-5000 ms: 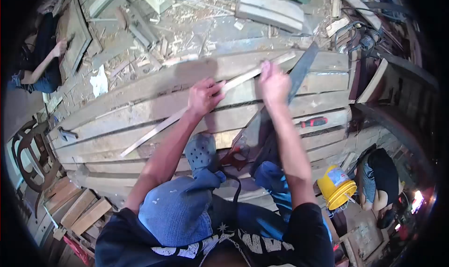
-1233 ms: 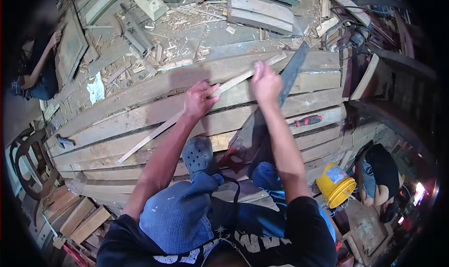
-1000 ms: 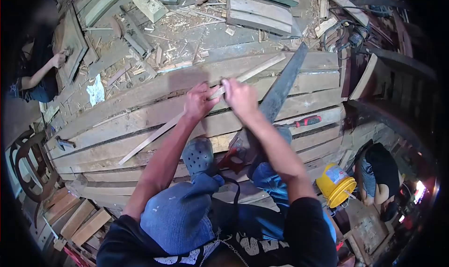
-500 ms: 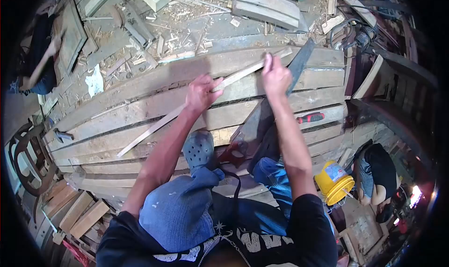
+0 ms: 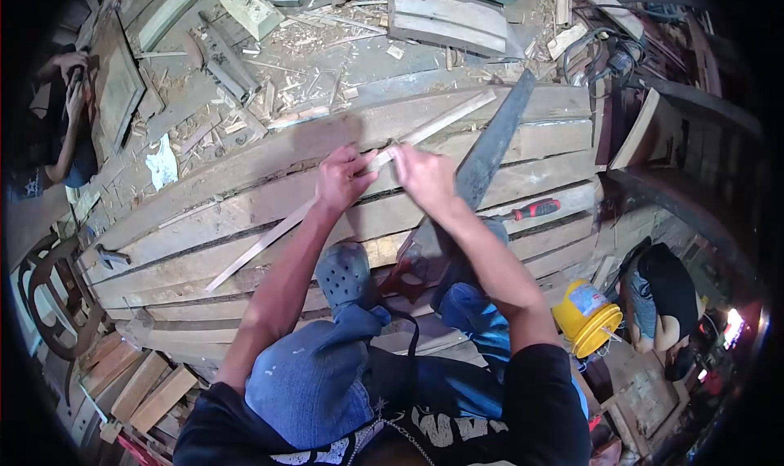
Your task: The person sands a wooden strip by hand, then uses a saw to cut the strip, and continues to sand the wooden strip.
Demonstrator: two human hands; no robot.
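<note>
A long, thin wooden strip (image 5: 265, 245) slants across the planks (image 5: 392, 190), from lower left to upper right. My left hand (image 5: 345, 178) is closed round its middle. Just right of it, my right hand (image 5: 423, 176) is closed on the same strip, its fingertips near those of my left hand. A handsaw (image 5: 494, 135) lies to the right of my right hand, its blade pointing up and its reddish handle (image 5: 402, 280) near my shoe. On the planks further right rests a red and black screwdriver (image 5: 536, 209).
Wood chips and offcuts (image 5: 447, 18) litter the floor beyond the planks. A yellow bucket (image 5: 586, 319) stands at lower right, near a crouching person (image 5: 661, 294). Another person's hands (image 5: 73, 78) show at far left. A clamp-like metal piece (image 5: 112, 257) sits on the left planks.
My right hand has slid down and left along the strip, close to my left hand. The view has shifted slightly. The person at far left has brought both hands together.
</note>
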